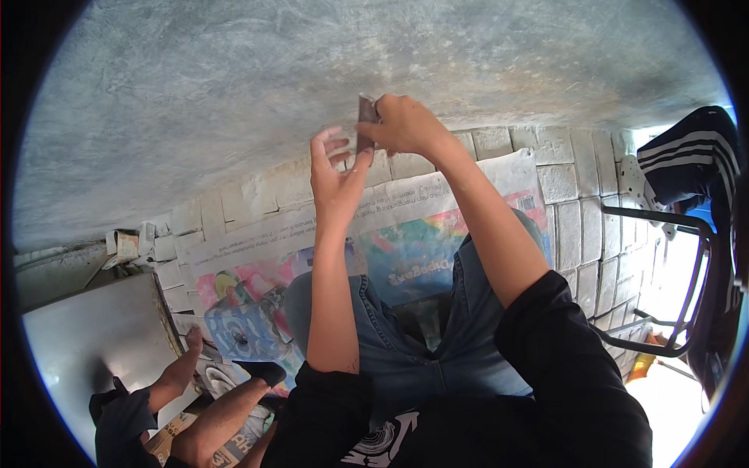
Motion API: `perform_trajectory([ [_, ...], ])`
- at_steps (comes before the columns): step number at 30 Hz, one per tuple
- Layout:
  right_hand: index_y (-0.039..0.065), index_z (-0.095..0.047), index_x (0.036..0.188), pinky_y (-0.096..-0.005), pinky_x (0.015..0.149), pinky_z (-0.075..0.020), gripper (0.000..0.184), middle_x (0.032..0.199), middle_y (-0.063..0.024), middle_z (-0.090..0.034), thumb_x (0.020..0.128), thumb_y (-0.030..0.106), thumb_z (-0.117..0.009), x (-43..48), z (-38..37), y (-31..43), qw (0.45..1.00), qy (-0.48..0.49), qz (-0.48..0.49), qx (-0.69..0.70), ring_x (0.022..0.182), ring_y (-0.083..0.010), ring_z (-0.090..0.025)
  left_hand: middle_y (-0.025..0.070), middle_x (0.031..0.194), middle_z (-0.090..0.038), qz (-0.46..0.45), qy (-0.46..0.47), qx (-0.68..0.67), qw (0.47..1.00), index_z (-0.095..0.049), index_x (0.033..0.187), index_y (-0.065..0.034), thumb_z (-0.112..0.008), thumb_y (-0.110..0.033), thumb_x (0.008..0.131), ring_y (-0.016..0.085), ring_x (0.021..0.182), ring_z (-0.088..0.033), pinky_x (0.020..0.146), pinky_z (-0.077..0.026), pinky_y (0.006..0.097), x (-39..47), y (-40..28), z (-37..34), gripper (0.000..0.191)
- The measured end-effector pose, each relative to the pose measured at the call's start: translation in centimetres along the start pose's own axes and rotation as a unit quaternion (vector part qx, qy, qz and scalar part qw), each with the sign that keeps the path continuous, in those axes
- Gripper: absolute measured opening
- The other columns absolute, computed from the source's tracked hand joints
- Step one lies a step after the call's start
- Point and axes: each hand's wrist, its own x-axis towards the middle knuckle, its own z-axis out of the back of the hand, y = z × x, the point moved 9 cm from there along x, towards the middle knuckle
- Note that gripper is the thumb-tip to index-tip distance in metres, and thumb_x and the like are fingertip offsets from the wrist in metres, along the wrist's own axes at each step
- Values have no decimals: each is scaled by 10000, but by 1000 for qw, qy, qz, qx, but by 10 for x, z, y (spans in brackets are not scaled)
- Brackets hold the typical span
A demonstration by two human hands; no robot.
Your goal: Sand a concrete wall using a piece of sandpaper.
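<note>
A flat, dark brown-grey piece (366,114), perhaps folded sandpaper, is held upright in front of a grey plastered wall. My right hand (405,124) grips it from the right between thumb and fingers. Just below and to the left, my left hand (339,169) has its fingers spread and pale dust on them; its thumb tip is at the lower end of the piece. Beneath both hands lies a printed banner sheet (404,234) on the paved floor, partly hidden by my knees.
The grey wall (234,105) rises ahead. A person's bare legs (216,418) are at the lower left, near a smooth grey panel (76,327) and cardboard. On the right stand a dark metal frame (702,257) and hanging striped clothing (684,158).
</note>
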Motion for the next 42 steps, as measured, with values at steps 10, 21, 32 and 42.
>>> perform_trajectory([
  [10, 1, -622, 726, -274, 508, -524, 651, 626, -91, -605, 844, 630, -502, -2, -23, 14, 969, 157, 53, 185, 584, -180, -641, 58, 920, -597, -85, -12, -94, 992, -521, 1103, -24, -691, -120, 797, 153, 867, -589, 718, -469, 266, 9, -11, 6, 364],
  [21, -53, -597, 935, -267, 522, -553, 509, 765, -113, -633, 852, 449, -619, -8, -5, 26, 975, 76, 90, 189, 634, -172, -668, 82, 868, -655, -41, -5, -75, 996, -585, 1071, -33, -618, -183, 850, 149, 771, -609, 635, -472, 285, 5, -2, 3, 269],
  [32, -94, -551, 1122, -357, 673, -573, 411, 951, -190, -620, 837, 167, -411, -2, -6, 11, 952, 84, 34, 293, 840, -274, -649, 124, 931, -657, -21, -22, -40, 999, -590, 1101, -29, -589, -249, 879, 207, 817, -639, 661, -499, 311, 7, -6, 10, 312],
  [42, -73, -565, 1111, -342, 671, -572, 333, 935, -158, -629, 863, 131, -475, 3, -3, 11, 968, 20, 71, 242, 839, -216, -638, 128, 930, -653, -43, -67, -44, 996, -583, 1080, -7, -523, -164, 903, 178, 788, -629, 657, -485, 307, 9, -2, 20, 244],
])
